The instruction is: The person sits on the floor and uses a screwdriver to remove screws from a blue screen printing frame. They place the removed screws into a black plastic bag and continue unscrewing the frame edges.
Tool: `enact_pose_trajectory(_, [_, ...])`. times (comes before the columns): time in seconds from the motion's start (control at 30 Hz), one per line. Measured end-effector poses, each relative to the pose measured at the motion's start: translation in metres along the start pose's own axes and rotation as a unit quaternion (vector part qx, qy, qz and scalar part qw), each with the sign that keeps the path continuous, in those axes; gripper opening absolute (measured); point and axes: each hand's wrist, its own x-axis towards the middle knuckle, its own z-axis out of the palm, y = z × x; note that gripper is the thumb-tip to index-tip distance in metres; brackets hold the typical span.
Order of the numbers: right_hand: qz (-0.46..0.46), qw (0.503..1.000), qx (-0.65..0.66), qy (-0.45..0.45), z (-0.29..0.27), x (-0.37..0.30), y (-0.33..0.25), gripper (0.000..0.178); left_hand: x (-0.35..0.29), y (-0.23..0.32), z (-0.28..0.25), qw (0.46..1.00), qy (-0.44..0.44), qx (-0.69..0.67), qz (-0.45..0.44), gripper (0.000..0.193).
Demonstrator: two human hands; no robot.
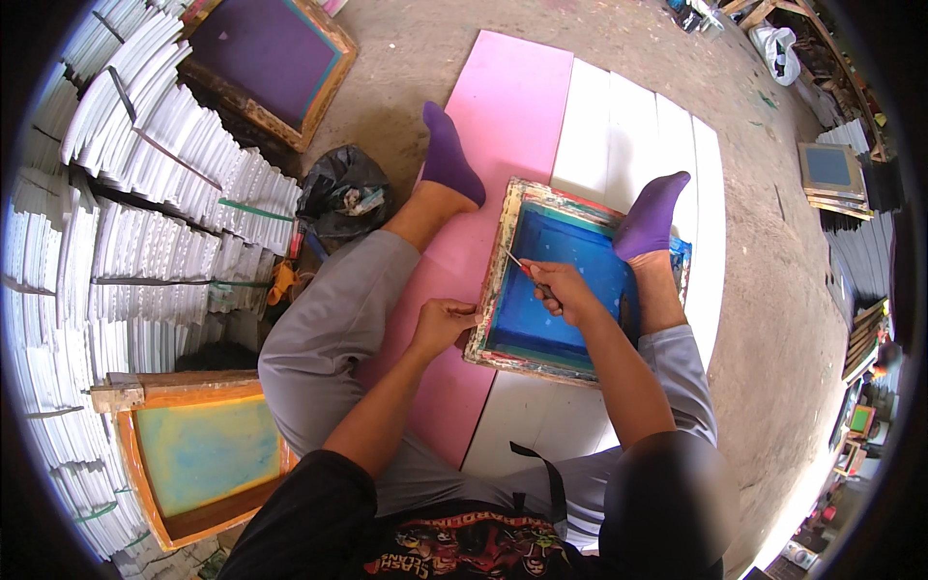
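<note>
A wooden screen-printing frame [492, 290] with blue mesh lies between my legs, its rim worn and smeared with paint. My left hand [446, 324] pinches the frame's left edge near its lower corner. In my right hand [563, 293] is a screwdriver [527, 270] with a red and dark handle, gripped in closed fingers. Its thin metal shaft points up and left to the inner side of the frame's left rail. Whether the tip touches the wood I cannot tell. My right foot, in a purple sock [650, 217], rests over the frame's right side.
Under the frame are a pink board [507, 92] and white boards [633, 121]. Stacks of bundled paper [145, 242] stand at the left. Other screen frames [329, 97] lean nearby, including a yellowish one [135, 454] at lower left. A black plastic bag [343, 188] sits by my left foot.
</note>
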Motion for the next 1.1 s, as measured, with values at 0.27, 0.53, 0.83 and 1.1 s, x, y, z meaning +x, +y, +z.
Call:
enact_pose_trajectory(0.27, [-0.121, 0.974, -0.179, 0.069, 0.005, 0.010, 0.007, 0.036, 0.005, -0.011, -0.003, 1.000, 0.007, 0.013, 0.019, 0.028])
enact_pose_trajectory(0.53, [-0.240, 0.808, -0.496, 0.210, 0.022, -0.019, -0.016, 0.033, 0.006, -0.011, -0.001, 0.999, 0.008, 0.024, 0.029, 0.030])
enact_pose_trajectory(0.83, [-0.237, 0.755, -0.568, 0.227, 0.035, -0.018, -0.023, 0.031, 0.005, -0.012, -0.002, 1.000, -0.005, -0.019, 0.009, 0.031])
enact_pose_trajectory(1.1, [-0.222, 0.749, -0.583, 0.224, 0.034, -0.022, -0.023, 0.034, 0.006, -0.011, -0.001, 1.000, -0.002, -0.003, 0.029, 0.032])
